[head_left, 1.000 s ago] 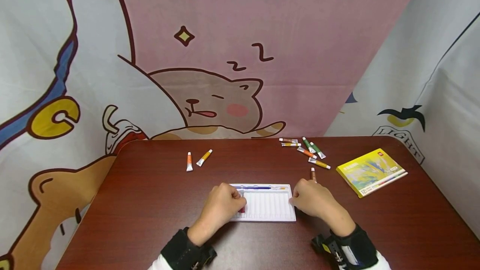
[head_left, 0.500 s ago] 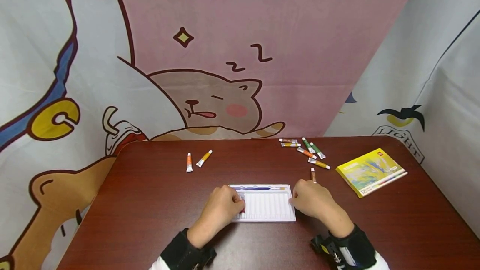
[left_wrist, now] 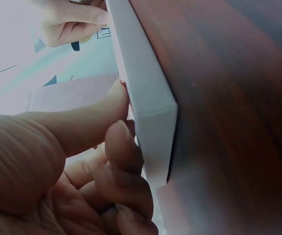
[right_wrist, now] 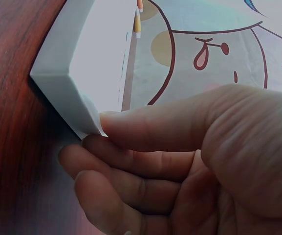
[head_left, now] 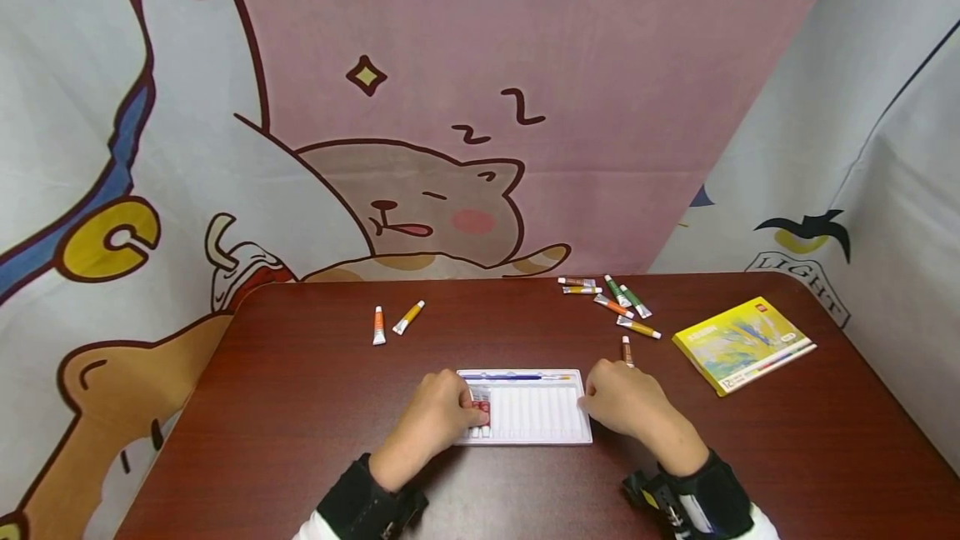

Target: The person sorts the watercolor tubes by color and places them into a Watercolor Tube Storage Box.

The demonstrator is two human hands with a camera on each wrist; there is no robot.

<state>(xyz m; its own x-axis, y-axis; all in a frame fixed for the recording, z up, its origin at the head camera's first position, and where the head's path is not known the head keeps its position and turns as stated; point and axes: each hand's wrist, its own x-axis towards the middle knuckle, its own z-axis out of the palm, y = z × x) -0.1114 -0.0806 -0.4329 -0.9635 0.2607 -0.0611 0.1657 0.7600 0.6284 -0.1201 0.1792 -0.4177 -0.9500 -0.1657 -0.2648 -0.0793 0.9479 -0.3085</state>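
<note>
The right hand pinches the tray by its right edge; left hand touches red tubes, grip unclear; slots stretch between.

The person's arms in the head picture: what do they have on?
White sleeves and wide black wristbands! A small dark gadget sits at each wrist; the right one shows a yellowish spot. The left grip and right grip wear no gloves, and I see no rings.
</note>
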